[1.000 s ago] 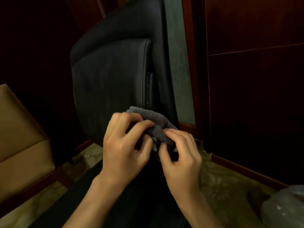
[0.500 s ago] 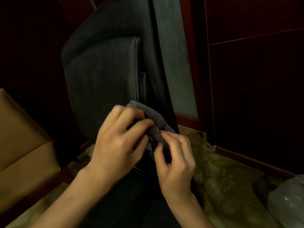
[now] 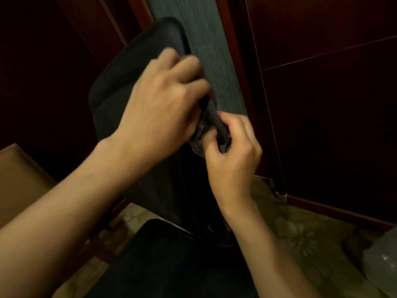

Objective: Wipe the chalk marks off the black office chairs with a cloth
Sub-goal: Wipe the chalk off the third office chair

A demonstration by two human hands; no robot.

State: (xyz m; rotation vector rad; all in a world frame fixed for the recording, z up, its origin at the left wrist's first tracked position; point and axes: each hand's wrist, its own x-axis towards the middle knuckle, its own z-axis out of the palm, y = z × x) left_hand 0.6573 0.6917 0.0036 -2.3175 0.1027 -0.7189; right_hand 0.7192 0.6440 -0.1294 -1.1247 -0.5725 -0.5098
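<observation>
- both hands are up in front of the black office chair (image 3: 120, 97), working a dark grey cloth (image 3: 211, 125) between them.
- the left hand (image 3: 163, 104) is curled over the upper part of the cloth, knuckles up, fingers wrapped round it; this hand is motion-blurred.
- the right hand (image 3: 232, 151) pinches the lower end of the cloth, thumb and fingers bent in on it.
- the cloth is bunched into a twisted roll, running from under the left fingers down into the right hand's grip, in front of the right edge of the chair's backrest.
- the backrest tilts, its rounded top edge near the top of the view, its right edge running down behind the hands.
- just right of that edge stands a grey-green wall strip (image 3: 206, 39) framed in reddish wood; little room there.
- dark wood panels (image 3: 322, 104) close off the right side; their skirting meets a patterned floor (image 3: 300, 233).
- the dark seat (image 3: 167, 261) lies low in the middle, between the forearms.
- a tan chair (image 3: 19, 186) sits at the left edge, well apart from the hands.
- something pale and shiny (image 3: 382, 259) shows at the lower right corner; i cannot tell what it is.
- no chalk marks can be made out on the leather in this light.
</observation>
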